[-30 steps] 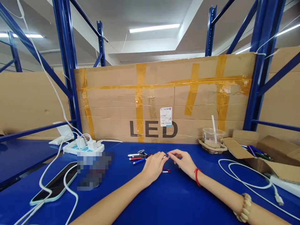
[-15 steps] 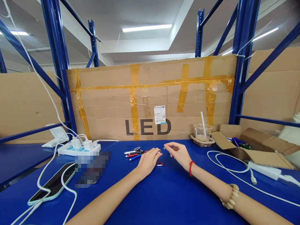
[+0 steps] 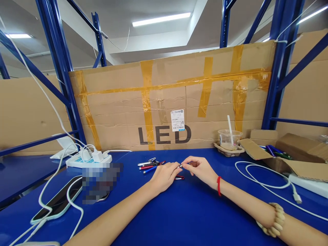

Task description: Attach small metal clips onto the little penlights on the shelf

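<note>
Since half a second ago, the right hand (image 3: 203,170) has closed the gap to the left hand (image 3: 164,177), its thumb and forefinger pinching a small silvery piece (image 3: 180,166) between the two, toward the tabletop's (image 3: 169,218) far edge; what the left's curled fingers grip, I cannot tell. A slack or crooked pinch could let so small a part slip and roll toward that edge or among the pens (image 3: 147,167) just beside the left hand.
</note>
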Demonstrator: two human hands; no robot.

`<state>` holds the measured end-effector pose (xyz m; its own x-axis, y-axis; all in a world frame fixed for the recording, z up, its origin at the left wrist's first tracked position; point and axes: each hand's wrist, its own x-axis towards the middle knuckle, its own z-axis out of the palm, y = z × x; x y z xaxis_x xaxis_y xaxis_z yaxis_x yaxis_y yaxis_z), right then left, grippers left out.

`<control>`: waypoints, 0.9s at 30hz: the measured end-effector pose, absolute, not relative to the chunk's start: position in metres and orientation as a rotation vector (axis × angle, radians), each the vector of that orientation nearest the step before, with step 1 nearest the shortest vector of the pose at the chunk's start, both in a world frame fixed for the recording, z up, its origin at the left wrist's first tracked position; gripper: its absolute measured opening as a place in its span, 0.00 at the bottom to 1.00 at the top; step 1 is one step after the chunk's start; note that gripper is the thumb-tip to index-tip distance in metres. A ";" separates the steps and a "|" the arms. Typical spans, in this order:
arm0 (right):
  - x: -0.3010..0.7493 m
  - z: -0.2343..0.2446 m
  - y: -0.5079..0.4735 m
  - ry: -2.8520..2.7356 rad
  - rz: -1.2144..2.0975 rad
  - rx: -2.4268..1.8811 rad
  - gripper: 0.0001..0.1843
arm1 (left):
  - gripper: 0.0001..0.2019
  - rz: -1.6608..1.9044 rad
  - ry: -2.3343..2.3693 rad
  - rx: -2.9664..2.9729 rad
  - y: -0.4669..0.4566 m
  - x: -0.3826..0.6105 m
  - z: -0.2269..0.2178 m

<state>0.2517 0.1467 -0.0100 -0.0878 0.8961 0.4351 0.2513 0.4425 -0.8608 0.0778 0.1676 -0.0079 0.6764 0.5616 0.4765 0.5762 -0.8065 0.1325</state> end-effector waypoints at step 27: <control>0.252 -0.011 0.141 -1.675 0.814 -1.248 0.17 | 0.17 -0.735 -0.810 -2.787 0.168 0.074 -0.011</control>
<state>0.2518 0.1413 -0.0112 -0.1193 0.9589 0.2576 0.3904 0.2839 -0.8758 0.0742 0.1682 -0.0111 0.7345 0.4650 0.4943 0.5370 -0.8436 -0.0044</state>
